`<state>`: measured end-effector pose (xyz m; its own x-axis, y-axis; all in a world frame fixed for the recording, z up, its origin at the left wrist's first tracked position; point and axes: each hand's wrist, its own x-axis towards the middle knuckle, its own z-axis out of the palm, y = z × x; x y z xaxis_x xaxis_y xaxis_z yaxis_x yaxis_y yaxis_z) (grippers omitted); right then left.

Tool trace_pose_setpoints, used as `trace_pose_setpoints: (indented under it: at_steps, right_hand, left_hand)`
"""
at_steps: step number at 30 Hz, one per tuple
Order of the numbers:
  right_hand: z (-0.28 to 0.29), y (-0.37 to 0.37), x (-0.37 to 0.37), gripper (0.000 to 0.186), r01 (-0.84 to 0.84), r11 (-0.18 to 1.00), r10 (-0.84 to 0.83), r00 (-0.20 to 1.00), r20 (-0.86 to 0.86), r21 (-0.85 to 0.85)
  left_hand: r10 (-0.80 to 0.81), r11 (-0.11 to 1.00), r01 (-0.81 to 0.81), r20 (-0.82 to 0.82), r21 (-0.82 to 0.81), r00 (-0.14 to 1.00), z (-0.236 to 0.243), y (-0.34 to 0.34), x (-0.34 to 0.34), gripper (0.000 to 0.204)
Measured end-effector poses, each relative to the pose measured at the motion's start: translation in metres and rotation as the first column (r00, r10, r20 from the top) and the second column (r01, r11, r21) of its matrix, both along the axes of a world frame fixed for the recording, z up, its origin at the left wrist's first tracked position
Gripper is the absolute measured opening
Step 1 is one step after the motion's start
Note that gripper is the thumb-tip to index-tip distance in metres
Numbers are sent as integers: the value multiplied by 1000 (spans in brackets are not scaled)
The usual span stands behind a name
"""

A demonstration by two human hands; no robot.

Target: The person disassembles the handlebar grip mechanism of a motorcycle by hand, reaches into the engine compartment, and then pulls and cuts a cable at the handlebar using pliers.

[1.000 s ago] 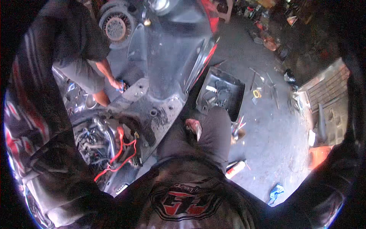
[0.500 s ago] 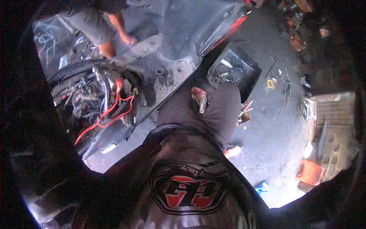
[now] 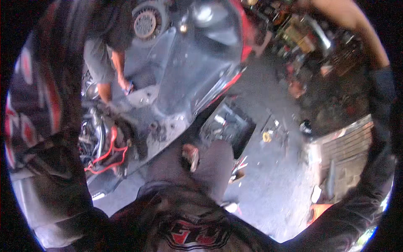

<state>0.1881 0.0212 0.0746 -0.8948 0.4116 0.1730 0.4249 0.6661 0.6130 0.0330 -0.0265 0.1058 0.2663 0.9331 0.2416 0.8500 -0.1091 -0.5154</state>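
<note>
Both my arms are raised along the sides of the view. My left sleeve (image 3: 37, 138) runs up the left rim, and the hand at its end is out of sight. On the right, my bare right forearm (image 3: 357, 21) curves in at the top corner; its hand lies beyond the upper edge. In front of me stands a grey scooter (image 3: 168, 126) with red trim. Its engine bay is uncovered on the left, with red cables (image 3: 112, 147) over it. A crumpled reddish cloth (image 3: 190, 156) rests between my thighs.
A black plastic bin (image 3: 243, 126) holding parts stands beside my knees. Hand tools and a yellow piece (image 3: 266, 137) lie on the floor to its right. A co-worker's hand (image 3: 126, 87) touches the scooter's far side. Clutter (image 3: 302, 38) fills the upper right; a wooden pallet-like panel (image 3: 344, 147) stands below.
My arms have come up along both sides of the view, and my right forearm has appeared at upper right. The view has shifted, bringing in a wheel at the top; the cloth stays between my thighs.
</note>
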Motion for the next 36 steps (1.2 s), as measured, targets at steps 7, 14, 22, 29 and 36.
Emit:
trace_pose_setpoints:
  at_steps: [7,14,22,29,36]
  right_hand:
    - [-23,25,-4,19,-57,858,170,969,-179,510]
    - [21,10,3,69,-367,925,379,909,-176,94]
    - [20,16,-12,59,-15,993,26,995,-97,113]
    - [33,37,-8,40,-5,781,-133,976,-175,-624]
    - [28,62,2,28,-105,383,-264,940,-217,-918]
  left_hand:
    - [-7,967,19,-47,255,999,45,-39,-6,79]
    - [-1,949,10,-31,315,1000,38,-44,-14,78]
    - [-34,941,29,10,336,999,24,-41,-21,77]
    - [-76,933,62,26,354,997,19,-42,-17,77]
    - [-121,924,96,43,371,992,17,-35,-14,76]
